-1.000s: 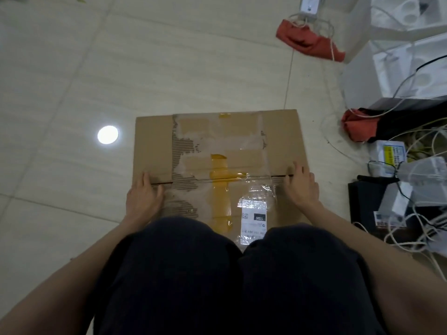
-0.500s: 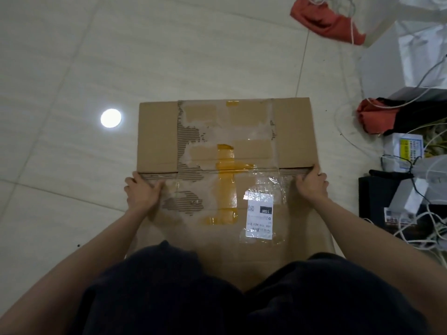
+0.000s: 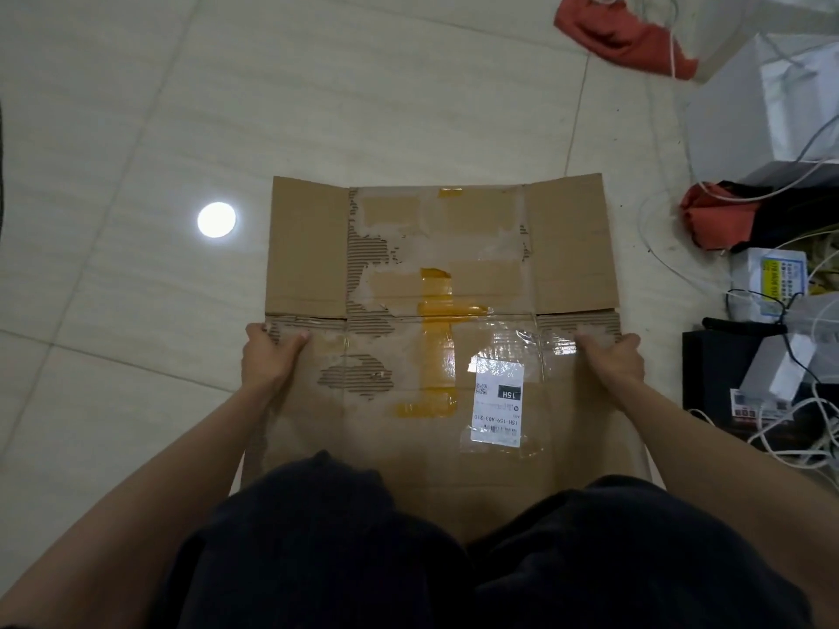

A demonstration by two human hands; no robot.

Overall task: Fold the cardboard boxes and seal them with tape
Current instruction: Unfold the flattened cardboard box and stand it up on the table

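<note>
The cardboard box (image 3: 442, 338) lies flattened on the floor (image 3: 136, 129), its near edge hidden behind dark-clothed knees (image 3: 318, 537). The left hand (image 3: 268, 356) and right hand (image 3: 613, 360) each pinch an outer edge at the fold (fingertips curled under, unseen). Its long axis runs away from the person.

The cardboard box (image 3: 442, 329) is matt brown, its facing torn to rough corrugation in patches, with glossy clear and amber tape (image 3: 436, 306) and a shiny paper label (image 3: 497, 408). The tiled floor (image 3: 136, 129) gleams smooth.
</note>
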